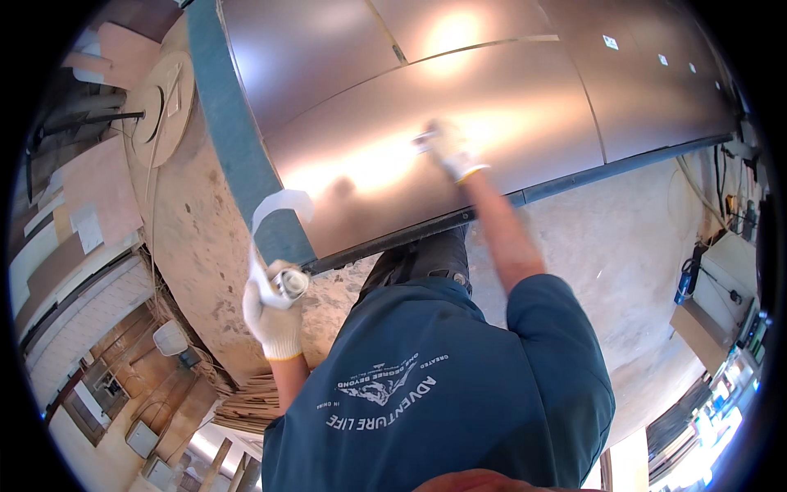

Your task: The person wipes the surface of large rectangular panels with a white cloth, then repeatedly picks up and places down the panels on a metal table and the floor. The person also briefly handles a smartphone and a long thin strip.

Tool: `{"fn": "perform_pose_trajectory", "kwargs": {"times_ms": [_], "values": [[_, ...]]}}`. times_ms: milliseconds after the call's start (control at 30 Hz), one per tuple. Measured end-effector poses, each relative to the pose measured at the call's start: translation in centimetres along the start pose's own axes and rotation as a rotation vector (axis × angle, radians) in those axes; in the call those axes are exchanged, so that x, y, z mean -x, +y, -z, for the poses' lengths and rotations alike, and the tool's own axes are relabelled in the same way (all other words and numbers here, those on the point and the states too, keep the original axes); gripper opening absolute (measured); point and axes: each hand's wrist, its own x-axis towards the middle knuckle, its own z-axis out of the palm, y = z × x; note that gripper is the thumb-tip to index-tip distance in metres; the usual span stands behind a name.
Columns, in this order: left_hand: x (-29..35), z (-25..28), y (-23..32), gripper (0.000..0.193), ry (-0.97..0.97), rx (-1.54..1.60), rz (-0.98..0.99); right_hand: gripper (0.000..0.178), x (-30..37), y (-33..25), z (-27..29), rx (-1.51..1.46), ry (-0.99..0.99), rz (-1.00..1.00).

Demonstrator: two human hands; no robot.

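My left hand (273, 316), in a white knit glove, is closed around a roll of white label tape (291, 283). A loose strip of backing (277, 205) curls up from the roll past the corner of the table. Over the nearest brown metallic panel (525, 107), my gloved right hand (448, 149) is blurred by motion. Its fingers are drawn together at a small pale piece (423, 139) that is too smeared to name. Whether that hand touches the panel, I cannot tell.
More shiny panels lie side by side on the blue-edged table (225, 115); small white stickers (610, 42) dot those at the far right. A round wooden disc (161, 108) stands left of the table. Stacked boards (82, 238) line the left side, and a pale box (721, 279) sits at right.
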Motion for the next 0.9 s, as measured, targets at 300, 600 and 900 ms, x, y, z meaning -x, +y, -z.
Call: {"fn": "perform_pose_trajectory", "kwargs": {"times_ms": [300, 600, 900], "values": [[-5.0, -2.2, -4.2, 0.066, -0.095, 0.122, 0.130, 0.081, 7.3, -7.1, 1.7, 0.885, -0.156, 0.358], [-9.6, -7.9, -7.3, 0.046, -0.148, -0.127, 0.030, 0.061, 6.7, -5.7, 2.7, 0.760, -0.028, 0.509], [-12.9, -11.4, -10.8, 0.044, 0.099, -0.076, -0.025, 0.021, 3.5, -26.9, 7.4, -0.031, -0.323, 0.735]]}}
